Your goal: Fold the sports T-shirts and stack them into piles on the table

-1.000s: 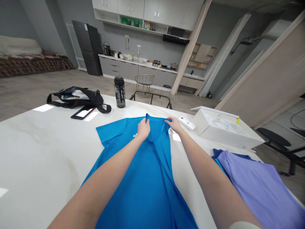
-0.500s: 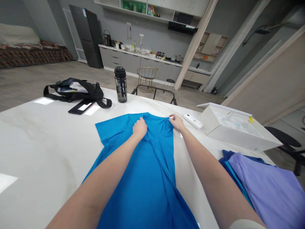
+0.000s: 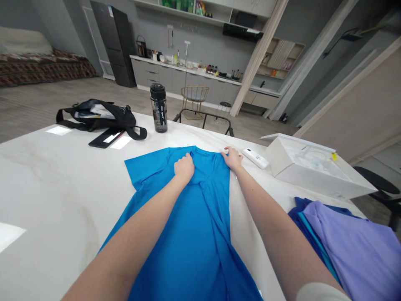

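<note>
A blue T-shirt [image 3: 188,234] lies on the white table, its collar away from me and its left sleeve spread out. The right side of the shirt is folded inward, with creases running down from the shoulder. My left hand [image 3: 184,167] is closed on the T-shirt's fabric just below the collar; its fingertips are partly hidden. At the right shoulder edge, my right hand [image 3: 232,159] rests with fingers apart, the thumb touching the cloth.
On the white table [image 3: 46,200] stand a dark water bottle [image 3: 159,108] and a black bag [image 3: 103,117] beside a dark flat phone-like object [image 3: 105,138]. To the right are a white remote-like device [image 3: 255,158], a white box [image 3: 313,167] and folded clothes [image 3: 354,238].
My right hand's fingers have loosened and spread at the shoulder edge, and the cloth there lies flatter. My left hand stays in place on the shirt. The view has shifted slightly.
</note>
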Demonstrator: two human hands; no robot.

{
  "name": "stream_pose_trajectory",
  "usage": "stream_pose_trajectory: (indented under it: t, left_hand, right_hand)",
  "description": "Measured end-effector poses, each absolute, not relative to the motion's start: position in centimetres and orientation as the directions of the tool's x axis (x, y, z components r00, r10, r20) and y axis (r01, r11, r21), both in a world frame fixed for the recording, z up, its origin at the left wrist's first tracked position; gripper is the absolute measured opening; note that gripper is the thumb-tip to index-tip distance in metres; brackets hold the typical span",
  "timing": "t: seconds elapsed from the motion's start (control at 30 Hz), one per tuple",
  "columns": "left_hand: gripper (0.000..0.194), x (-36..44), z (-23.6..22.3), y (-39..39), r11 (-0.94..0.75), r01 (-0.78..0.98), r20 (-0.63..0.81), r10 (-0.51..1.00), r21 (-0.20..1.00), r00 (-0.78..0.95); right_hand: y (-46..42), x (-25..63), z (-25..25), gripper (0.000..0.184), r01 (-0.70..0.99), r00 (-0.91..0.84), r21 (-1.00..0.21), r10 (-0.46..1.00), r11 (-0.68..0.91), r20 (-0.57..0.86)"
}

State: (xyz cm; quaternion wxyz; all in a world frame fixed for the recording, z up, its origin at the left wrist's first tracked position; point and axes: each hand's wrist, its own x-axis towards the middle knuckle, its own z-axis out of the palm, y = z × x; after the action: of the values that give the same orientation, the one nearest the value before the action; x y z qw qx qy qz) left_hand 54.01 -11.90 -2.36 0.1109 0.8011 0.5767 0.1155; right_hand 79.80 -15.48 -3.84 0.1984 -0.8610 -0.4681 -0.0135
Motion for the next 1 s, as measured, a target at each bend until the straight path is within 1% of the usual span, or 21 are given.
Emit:
stream_pose_trajectory:
  t: [0.03, 0.1, 0.17, 0.2, 0.23, 0.3, 0.37, 0.43, 0.53, 0.6, 0.67, 0.7, 0.77, 0.87, 0.93, 1.0]
  left_hand:
    - [0.036, 53.8, -2.3, -11.9, -0.315, 0.899, 0.094, 0.949, 0.303, 0.301]
    - [0.038, 53.4, -2.3, -12.2, -0.382, 0.882, 0.227, 0.918, 0.276, 0.326]
    - [0.043, 53.1, -2.5, -12.8, -0.550, 0.807, 0.369, 0.810, 0.213, 0.455]
    - [0.045, 53.0, -2.6, -13.1, -0.648, 0.742, 0.393, 0.736, 0.173, 0.552]
    - [0.046, 52.9, -2.8, -13.6, -0.727, 0.671, 0.373, 0.668, 0.143, 0.644]
    - [0.045, 52.9, -3.2, -14.6, -0.805, 0.578, 0.278, 0.590, 0.131, 0.759]
    - [0.046, 53.0, -3.5, -15.7, -0.814, 0.561, 0.198, 0.581, 0.149, 0.790]
    - [0.048, 52.8, -3.4, -17.0, -0.807, 0.563, 0.149, 0.588, 0.177, 0.795]
    - [0.048, 52.0, -2.5, -19.2, -0.813, 0.542, 0.109, 0.572, 0.213, 0.813]
    - [0.049, 51.0, -1.8, -21.1, -0.842, 0.494, 0.139, 0.528, 0.219, 0.838]
    - [0.058, 49.8, -1.3, -23.3, -0.887, 0.403, 0.174, 0.444, 0.226, 0.879]
    - [0.061, 49.1, -1.1, -24.5, -0.905, 0.355, 0.184, 0.400, 0.235, 0.898]
    - [0.062, 47.6, -1.0, -27.0, -0.923, 0.286, 0.181, 0.336, 0.257, 0.924]
    - [0.061, 45.8, -0.9, -30.6, -0.923, 0.281, 0.158, 0.328, 0.263, 0.931]
    - [0.064, 45.0, -0.7, -32.6, -0.922, 0.302, 0.147, 0.342, 0.240, 0.928]
    - [0.063, 44.6, -0.4, -34.1, -0.924, 0.315, 0.147, 0.350, 0.216, 0.925]
  right_hand:
    - [-15.8, 79.4, -3.7, 0.040, 0.803, 0.584, -0.324, 0.768, -0.500, 0.262]
    - [-17.1, 78.5, -3.3, 0.045, 0.788, 0.614, -0.336, 0.706, -0.516, 0.352]
    - [-19.2, 77.3, -2.8, 0.045, 0.807, 0.585, -0.361, 0.716, -0.468, 0.380]
    - [-20.6, 76.6, -2.5, 0.043, 0.828, 0.548, -0.372, 0.745, -0.419, 0.380]
    - [-22.3, 75.8, -2.3, 0.041, 0.851, 0.499, -0.382, 0.781, -0.359, 0.376]
    - [-26.2, 74.0, -2.1, 0.036, 0.876, 0.400, -0.417, 0.850, -0.244, 0.342]
    - [-30.7, 71.9, -2.0, 0.030, 0.859, 0.316, -0.484, 0.917, -0.168, 0.242]
    - [-35.0, 69.6, -2.0, 0.028, 0.830, 0.265, -0.537, 0.953, -0.148, 0.148]
    - [-40.5, 66.0, -1.5, 0.033, 0.818, 0.267, -0.545, 0.961, -0.186, 0.074]
    - [-43.3, 63.7, -0.8, 0.038, 0.818, 0.293, -0.520, 0.956, -0.246, 0.008]
    - [-45.6, 61.8, 0.0, 0.043, 0.829, 0.313, -0.475, 0.949, -0.294, -0.041]
    - [-46.6, 61.1, 0.5, 0.043, 0.837, 0.323, -0.448, 0.945, -0.312, -0.056]
    - [-48.3, 60.1, 1.3, 0.040, 0.847, 0.348, -0.393, 0.932, -0.358, -0.098]
    - [-50.6, 59.7, 2.1, 0.035, 0.850, 0.366, -0.311, 0.901, -0.425, -0.232]
    - [-51.8, 59.7, 2.6, 0.032, 0.840, 0.342, -0.317, 0.884, -0.440, -0.321]
    - [-53.0, 59.6, 3.3, 0.026, 0.810, 0.301, -0.390, 0.882, -0.437, -0.364]
